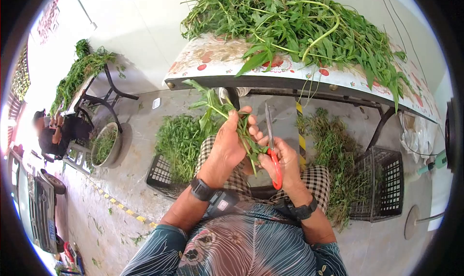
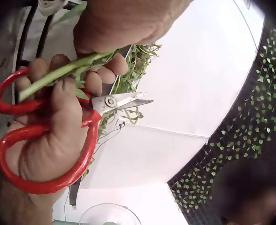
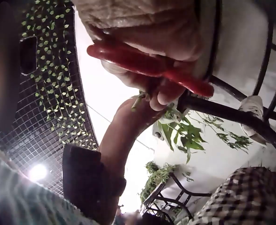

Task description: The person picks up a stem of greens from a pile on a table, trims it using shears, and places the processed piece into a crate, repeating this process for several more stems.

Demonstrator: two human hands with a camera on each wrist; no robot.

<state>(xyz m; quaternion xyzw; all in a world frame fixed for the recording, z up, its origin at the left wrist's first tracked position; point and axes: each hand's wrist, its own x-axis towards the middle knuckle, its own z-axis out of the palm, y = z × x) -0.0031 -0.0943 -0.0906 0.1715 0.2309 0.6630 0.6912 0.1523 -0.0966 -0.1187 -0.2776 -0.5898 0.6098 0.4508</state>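
Observation:
In the head view the left hand [image 1: 231,143] pinches leafy green stems [image 1: 212,106] in front of the torso, leaves pointing up and left. Beside it, the right hand [image 1: 285,164] holds red-handled scissors [image 1: 276,172], blades upward. In the left wrist view, the scissors' blades [image 2: 124,100] are slightly parted, and a cut-ended stem [image 2: 58,77] lies across the right hand's fingers [image 2: 63,108]. The right wrist view shows the red handles [image 3: 142,63] in the right hand, with the stem's end [image 3: 137,102] below its fingers and leaves [image 3: 189,136] beyond.
A table [image 1: 208,58] ahead bears a large heap of greens [image 1: 299,29]. Black crates stand on the floor at left [image 1: 162,177] and right [image 1: 391,179], with plants beside or in them. A basin [image 1: 108,145], another plant-covered table and a seated person [image 1: 50,135] are at left.

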